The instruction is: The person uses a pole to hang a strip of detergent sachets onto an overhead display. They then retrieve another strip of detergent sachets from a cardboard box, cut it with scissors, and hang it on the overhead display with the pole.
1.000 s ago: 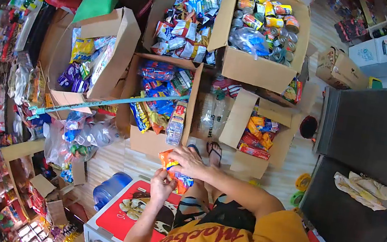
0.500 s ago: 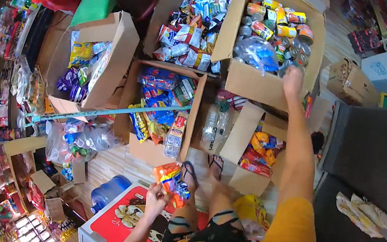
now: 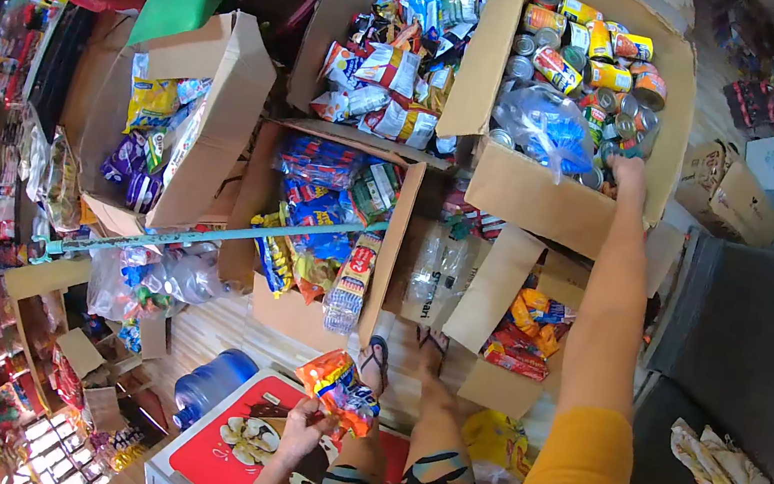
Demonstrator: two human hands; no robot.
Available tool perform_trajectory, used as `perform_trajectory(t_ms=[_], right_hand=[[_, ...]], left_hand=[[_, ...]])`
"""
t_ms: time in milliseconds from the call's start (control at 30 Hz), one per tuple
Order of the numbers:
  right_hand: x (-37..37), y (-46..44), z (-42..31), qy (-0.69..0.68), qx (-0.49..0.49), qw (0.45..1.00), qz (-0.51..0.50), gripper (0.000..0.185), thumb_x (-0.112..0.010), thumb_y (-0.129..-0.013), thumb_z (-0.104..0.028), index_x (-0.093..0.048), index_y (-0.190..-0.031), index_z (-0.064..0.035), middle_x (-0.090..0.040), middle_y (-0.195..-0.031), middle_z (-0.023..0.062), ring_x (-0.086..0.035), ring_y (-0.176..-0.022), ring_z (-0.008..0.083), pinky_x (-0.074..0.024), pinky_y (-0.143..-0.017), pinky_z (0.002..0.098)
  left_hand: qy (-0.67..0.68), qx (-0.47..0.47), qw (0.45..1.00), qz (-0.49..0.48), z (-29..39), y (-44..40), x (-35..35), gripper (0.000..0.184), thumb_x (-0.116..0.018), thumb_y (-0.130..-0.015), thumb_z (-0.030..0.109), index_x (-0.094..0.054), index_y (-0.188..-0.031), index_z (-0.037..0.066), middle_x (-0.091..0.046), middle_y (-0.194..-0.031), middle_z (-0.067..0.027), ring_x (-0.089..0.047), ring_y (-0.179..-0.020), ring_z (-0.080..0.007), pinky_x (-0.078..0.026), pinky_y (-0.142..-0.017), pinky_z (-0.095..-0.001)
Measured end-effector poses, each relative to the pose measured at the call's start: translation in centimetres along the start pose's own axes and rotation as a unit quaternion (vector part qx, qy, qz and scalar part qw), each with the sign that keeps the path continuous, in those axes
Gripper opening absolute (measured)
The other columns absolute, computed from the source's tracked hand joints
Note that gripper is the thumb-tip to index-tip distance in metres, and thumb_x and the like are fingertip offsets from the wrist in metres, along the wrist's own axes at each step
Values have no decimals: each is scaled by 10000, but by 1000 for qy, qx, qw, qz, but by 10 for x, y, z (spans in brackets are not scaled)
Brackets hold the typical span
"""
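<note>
My left hand [image 3: 305, 427] is closed on an orange and blue packet [image 3: 339, 389], held above the red-topped white chest. My right hand [image 3: 629, 171] reaches into the front right corner of a cardboard box of cans [image 3: 537, 190]. Its fingers are among the cans and partly hidden, so whether it grips one cannot be made out. A clear plastic bag with blue in it [image 3: 545, 125] lies on the cans [image 3: 610, 77] left of this hand.
Open boxes hold snack packets [image 3: 389, 70], blue packets [image 3: 322, 171] and red and orange packs [image 3: 519, 352]. A turquoise pole [image 3: 226, 235] crosses at left. A blue water jug [image 3: 215, 385] stands by the chest [image 3: 203, 446]. A grey appliance [image 3: 748, 330] is at right.
My right hand has left the packet and moved forward and right into the can box. My left hand still holds the packet. The view has shifted.
</note>
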State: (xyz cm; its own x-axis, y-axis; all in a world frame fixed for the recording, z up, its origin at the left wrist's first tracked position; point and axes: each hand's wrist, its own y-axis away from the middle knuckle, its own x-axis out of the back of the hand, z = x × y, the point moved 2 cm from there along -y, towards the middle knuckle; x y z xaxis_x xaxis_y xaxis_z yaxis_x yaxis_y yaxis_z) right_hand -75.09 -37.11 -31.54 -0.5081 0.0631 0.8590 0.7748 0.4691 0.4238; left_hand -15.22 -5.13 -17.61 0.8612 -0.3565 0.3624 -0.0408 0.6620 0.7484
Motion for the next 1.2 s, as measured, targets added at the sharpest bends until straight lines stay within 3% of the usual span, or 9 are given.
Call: perform_trajectory(t_ms=[33,67,200,300,433,600,667,800,1200], right_hand=[[8,14,-3,29,-4,999,17,378,-591,-737,-324,-639,-991,-48,-583,-1098,174,-531,-1065,334,-428,-860,434],[-4,7,6,50,110,982,146,295,-609,-683,-193,-623,-810,72,-622,-740,215,-627,-641,322,-462,-525,419],[-32,-39,30,-135,73,988,-21,125,-558,-714,-126,-586,-740,-7,-575,-639,118,-469,-399,155,-300,-322,306],[6,13,14,-314,58,947,26,89,-523,-749,-116,-558,-722,-38,-562,-604,85,-418,-377,119,-280,-323,263],[79,137,-10,-486,165,849,-127,94,-505,-764,-116,-558,-819,-61,-568,-627,38,-392,-387,72,-282,-335,225],[83,327,3,-508,163,739,-411,178,-552,-784,-125,-588,-944,-57,-608,-754,19,-544,-590,80,-416,-502,198],[81,405,8,-392,243,737,-494,237,-592,-758,-98,-582,-985,-33,-621,-801,40,-600,-742,118,-469,-641,229],[91,530,14,-348,166,658,-647,276,-588,-751,-75,-523,-1016,-34,-601,-776,46,-599,-701,128,-466,-581,251],[141,651,24,-231,198,696,-651,331,-586,-811,-352,-511,-936,-55,-531,-639,4,-518,-471,90,-355,-377,188]], left_hand=[[41,10,999,1,0,-2,-3,105,-656,-751,28,-554,-775,25,-548,-731,-12,-518,-743,-111,-421,-691,-264],[39,2,999,-11,3,-3,-6,99,-652,-755,30,-558,-782,17,-539,-767,-31,-526,-750,-118,-432,-691,-266],[17,-5,999,-48,5,-1,0,103,-650,-760,34,-559,-797,1,-516,-832,-65,-543,-764,-133,-457,-690,-276],[33,-28,997,-68,9,1,7,73,-598,-789,14,-531,-788,-14,-504,-815,-61,-534,-733,-136,-453,-675,-272],[54,-71,995,-55,62,9,26,107,-535,-824,36,-510,-736,-21,-491,-725,-44,-485,-668,-121,-423,-611,-268],[-6,-112,993,-31,102,17,60,189,-547,-854,139,-541,-745,-15,-498,-645,-10,-450,-645,-108,-394,-590,-276],[10,-145,989,-21,122,29,76,184,-548,-860,151,-562,-788,-18,-525,-679,-8,-467,-669,-96,-403,-618,-262],[137,-228,964,-5,147,44,102,157,-546,-860,133,-576,-808,-11,-560,-699,-17,-498,-685,-97,-415,-637,-255],[287,-267,920,1,146,96,164,154,-500,-881,140,-573,-904,7,-570,-779,-7,-523,-694,-83,-439,-657,-238]])
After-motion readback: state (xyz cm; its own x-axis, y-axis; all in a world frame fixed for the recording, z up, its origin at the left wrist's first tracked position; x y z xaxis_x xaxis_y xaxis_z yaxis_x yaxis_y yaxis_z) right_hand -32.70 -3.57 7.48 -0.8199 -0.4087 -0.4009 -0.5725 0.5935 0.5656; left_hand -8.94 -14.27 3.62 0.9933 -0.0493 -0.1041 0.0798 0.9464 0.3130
